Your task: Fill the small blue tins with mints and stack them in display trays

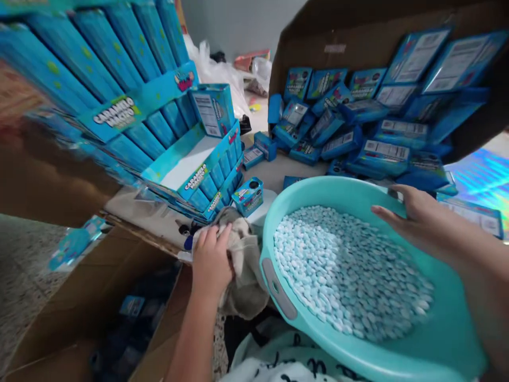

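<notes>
A turquoise basin [449,318] holds a broad layer of small pale blue and white candies [342,270]. My right hand [417,217] grips the basin's far right rim at its handle, thumb on the inner side. Left of the basin, my left hand [212,260] closes over a crumpled beige cloth [242,265] at the table edge. Just beyond the cloth stands a small blue candy box [249,196]. The basin tilts toward me above my lap.
Blue display trays [191,180] packed with candy boxes are stacked at the left. An overturned carton [338,26] spills many blue boxes [342,127] at the back right. Below left, an open cardboard box [51,323] holds more blue items. A plastic bag [218,69] lies behind.
</notes>
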Action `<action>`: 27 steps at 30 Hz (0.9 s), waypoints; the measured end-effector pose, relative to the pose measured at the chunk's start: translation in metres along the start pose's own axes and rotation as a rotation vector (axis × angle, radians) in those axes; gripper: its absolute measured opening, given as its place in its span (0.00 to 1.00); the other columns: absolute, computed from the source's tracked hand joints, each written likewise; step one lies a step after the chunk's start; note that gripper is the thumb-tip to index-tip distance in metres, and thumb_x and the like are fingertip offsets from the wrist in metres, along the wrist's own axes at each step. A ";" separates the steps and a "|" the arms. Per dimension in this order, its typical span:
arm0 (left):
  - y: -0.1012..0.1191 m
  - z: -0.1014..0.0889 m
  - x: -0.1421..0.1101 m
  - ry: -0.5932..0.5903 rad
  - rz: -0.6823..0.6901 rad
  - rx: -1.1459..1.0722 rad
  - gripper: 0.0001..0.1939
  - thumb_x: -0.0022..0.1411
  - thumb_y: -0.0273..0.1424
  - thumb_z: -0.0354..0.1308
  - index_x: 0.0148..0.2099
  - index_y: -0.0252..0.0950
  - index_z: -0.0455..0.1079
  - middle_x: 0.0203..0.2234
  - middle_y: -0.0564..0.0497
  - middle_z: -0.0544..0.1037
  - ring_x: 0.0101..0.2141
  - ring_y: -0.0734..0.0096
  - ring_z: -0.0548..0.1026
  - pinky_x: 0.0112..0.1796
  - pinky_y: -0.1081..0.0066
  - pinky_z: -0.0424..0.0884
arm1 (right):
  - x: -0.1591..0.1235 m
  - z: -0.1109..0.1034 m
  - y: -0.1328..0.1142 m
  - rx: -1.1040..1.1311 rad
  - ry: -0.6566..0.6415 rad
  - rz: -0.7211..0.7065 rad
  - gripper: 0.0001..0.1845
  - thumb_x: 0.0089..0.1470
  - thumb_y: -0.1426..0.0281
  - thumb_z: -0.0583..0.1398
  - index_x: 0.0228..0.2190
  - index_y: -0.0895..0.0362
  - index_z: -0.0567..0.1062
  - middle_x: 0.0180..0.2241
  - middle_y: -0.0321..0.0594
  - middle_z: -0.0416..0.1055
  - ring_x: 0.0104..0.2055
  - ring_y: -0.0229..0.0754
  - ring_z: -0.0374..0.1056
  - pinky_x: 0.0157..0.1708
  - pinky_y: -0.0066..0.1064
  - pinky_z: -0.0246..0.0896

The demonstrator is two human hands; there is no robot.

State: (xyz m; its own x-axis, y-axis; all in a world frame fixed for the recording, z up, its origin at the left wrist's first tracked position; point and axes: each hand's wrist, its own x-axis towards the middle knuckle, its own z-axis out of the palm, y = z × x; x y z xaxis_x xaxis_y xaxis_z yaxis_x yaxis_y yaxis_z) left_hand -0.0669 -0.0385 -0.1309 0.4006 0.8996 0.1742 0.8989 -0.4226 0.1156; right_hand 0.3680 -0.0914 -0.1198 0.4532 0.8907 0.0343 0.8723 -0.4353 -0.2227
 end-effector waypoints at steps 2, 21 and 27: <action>0.017 0.002 0.015 -0.057 -0.051 0.036 0.28 0.62 0.36 0.58 0.61 0.29 0.69 0.53 0.36 0.74 0.53 0.43 0.69 0.54 0.52 0.68 | 0.001 0.001 0.000 -0.034 -0.061 -0.028 0.44 0.56 0.43 0.52 0.60 0.63 0.66 0.55 0.62 0.71 0.54 0.63 0.70 0.49 0.48 0.69; 0.036 0.019 0.040 -0.174 -0.216 0.117 0.09 0.67 0.20 0.47 0.45 0.32 0.66 0.41 0.38 0.78 0.45 0.55 0.76 0.44 0.62 0.72 | 0.116 0.004 -0.225 0.376 -0.926 -0.821 0.62 0.39 0.59 0.73 0.69 0.43 0.51 0.69 0.39 0.55 0.66 0.54 0.60 0.55 0.36 0.69; 0.035 0.020 0.047 -0.176 -0.148 0.063 0.08 0.65 0.20 0.49 0.44 0.31 0.67 0.41 0.39 0.77 0.47 0.53 0.75 0.46 0.60 0.72 | 0.120 0.056 -0.251 0.442 -0.892 -0.975 0.41 0.38 0.67 0.73 0.56 0.51 0.74 0.54 0.35 0.77 0.57 0.51 0.70 0.59 0.36 0.65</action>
State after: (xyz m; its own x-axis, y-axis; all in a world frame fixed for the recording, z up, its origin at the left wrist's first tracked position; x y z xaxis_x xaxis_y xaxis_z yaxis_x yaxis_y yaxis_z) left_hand -0.0134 -0.0084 -0.1378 0.2831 0.9590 -0.0145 0.9573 -0.2816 0.0654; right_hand 0.1937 0.1322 -0.1141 -0.7114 0.6620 -0.2361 0.5594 0.3300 -0.7604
